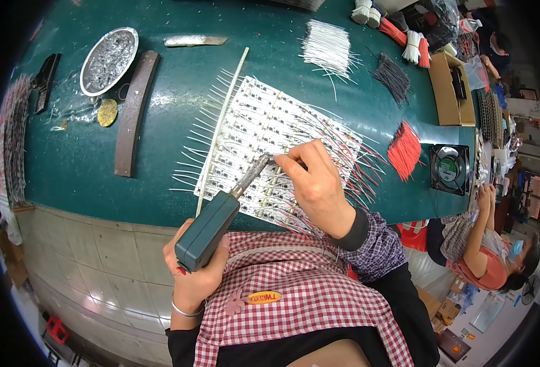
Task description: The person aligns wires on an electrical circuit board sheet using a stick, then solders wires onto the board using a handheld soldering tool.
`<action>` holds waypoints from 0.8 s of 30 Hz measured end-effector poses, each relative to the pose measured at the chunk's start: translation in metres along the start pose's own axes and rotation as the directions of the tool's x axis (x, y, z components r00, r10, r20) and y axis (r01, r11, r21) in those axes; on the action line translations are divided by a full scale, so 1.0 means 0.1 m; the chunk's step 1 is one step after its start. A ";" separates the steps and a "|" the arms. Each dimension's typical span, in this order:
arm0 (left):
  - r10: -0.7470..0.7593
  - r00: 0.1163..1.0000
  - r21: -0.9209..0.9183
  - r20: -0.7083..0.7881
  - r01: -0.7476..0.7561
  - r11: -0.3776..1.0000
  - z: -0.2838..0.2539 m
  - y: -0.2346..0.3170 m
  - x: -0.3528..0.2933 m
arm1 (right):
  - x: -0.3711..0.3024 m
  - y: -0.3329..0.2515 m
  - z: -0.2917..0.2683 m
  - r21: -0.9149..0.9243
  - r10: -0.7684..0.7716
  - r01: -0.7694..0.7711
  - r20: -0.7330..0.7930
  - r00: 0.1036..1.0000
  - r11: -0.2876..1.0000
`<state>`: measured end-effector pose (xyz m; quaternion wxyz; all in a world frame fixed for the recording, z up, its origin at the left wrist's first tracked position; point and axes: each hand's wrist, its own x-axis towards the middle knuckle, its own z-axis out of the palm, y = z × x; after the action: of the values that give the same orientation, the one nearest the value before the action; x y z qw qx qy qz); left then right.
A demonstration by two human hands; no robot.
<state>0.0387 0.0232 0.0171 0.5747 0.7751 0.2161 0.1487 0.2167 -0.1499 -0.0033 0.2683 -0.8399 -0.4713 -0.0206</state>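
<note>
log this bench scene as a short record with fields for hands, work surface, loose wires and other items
work: white rectangular circuit-board panel, thin wires fringing both sides
left hand: grips dark green boxy soldering tool
right hand: pinching close to the tool's metal tip; anything held is too small to tell
loose wires: white pile, black pile, red pile
others: oval metal bowl, square black fan

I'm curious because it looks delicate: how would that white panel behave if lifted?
The white panel looks thin and flat, so probably light and fairly stiff. The fringe of wires past its edges would likely bend or snag.
</note>
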 end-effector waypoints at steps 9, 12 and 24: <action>-0.212 0.941 -0.121 -0.265 0.186 0.975 -0.22 -0.14 -0.11 | 0.02 -0.01 -0.02 0.006 0.010 -0.010 -0.002 1.000 1.000; -0.018 0.936 0.021 -0.353 0.027 0.999 -0.40 -0.13 0.05 | 0.03 -0.03 -0.02 0.015 0.021 -0.021 -0.011 1.000 1.000; -0.057 0.806 -0.273 -0.590 -0.132 0.953 -0.56 -0.09 0.93 | 0.00 -0.08 -0.03 0.076 0.034 -0.029 -0.074 0.997 0.997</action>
<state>0.0906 0.1190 0.0232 0.5868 0.5976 0.3435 0.4250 0.2107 -0.1480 0.0032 0.3172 -0.8354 -0.4480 -0.0301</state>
